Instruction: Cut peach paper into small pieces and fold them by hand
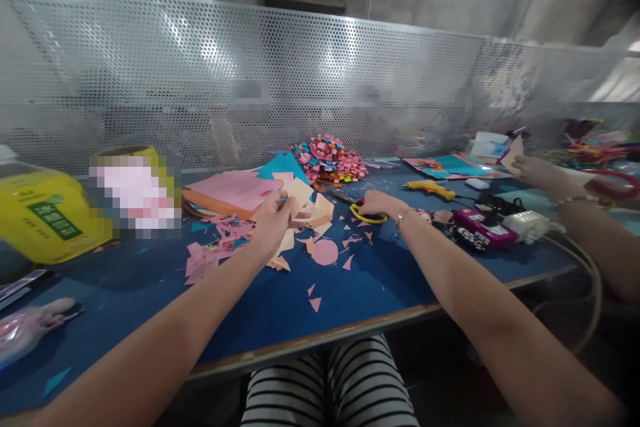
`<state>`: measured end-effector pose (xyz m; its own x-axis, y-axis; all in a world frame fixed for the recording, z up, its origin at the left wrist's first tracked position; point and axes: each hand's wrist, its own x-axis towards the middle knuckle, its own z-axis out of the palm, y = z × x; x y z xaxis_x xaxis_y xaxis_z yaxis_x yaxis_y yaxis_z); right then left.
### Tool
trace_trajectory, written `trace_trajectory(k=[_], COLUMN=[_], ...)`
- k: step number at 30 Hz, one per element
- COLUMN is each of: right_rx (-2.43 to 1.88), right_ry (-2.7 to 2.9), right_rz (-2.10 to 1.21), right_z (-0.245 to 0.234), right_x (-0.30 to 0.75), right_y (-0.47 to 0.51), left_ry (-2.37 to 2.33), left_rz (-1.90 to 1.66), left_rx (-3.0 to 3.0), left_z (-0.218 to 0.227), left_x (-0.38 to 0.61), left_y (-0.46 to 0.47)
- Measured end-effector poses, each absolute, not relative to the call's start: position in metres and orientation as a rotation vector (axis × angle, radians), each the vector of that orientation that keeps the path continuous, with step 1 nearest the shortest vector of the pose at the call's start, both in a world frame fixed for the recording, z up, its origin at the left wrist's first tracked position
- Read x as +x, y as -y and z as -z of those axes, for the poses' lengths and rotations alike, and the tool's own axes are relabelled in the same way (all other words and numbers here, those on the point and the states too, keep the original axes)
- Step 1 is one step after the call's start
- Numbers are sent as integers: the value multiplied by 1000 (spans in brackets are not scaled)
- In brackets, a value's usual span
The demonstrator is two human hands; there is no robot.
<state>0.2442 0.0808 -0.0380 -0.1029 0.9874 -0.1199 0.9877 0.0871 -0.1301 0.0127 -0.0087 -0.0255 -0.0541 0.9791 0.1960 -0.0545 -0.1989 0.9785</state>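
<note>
My left hand point(273, 217) is closed in a pinch on a pale orange paper piece point(300, 192) at the middle of the blue table point(260, 307). More pale orange cut pieces point(320, 213) lie just to its right. My right hand point(380, 203) is closed around the yellow handles of a pair of scissors point(367, 217), which rest on the table. A pink paper circle point(325, 252) and small pink scraps lie in front of both hands.
A stack of pink and orange sheets point(230, 192) lies behind my left hand. A heap of pink folded paper point(330, 159) sits at the back. A yellow glue gun point(430, 188), a yellow bag point(45, 217) and another person's arm point(575, 207) at the right.
</note>
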Motion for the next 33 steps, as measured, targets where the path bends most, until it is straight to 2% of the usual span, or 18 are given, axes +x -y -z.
trace_trajectory(k=[9,12,16,19,24,33], right_rx=[2268,2368,2017,1614,1248,1107], right_ry=[-2427,-2662,-3047,-3143,-3227,-3188], right_rz=[196,361,997,1288,1211,1402], right_z=[31,28,25,22,22,32], right_x=[237,228,213,206,202,189], right_y=[-75,-71,-57,-41,-25,-19], left_ry=[-1049,-1049,-1087,-1067,-1087,-1081], left_rz=[-1517,-1569,-1618,-1687,-1751,-1667], left_rx=[1227,1178,1161,1192,1337,1482], left_z=[25,23,21,19,15,10], left_x=[10,9,7,5,5,11], left_y=[6,6,6,7,10,21])
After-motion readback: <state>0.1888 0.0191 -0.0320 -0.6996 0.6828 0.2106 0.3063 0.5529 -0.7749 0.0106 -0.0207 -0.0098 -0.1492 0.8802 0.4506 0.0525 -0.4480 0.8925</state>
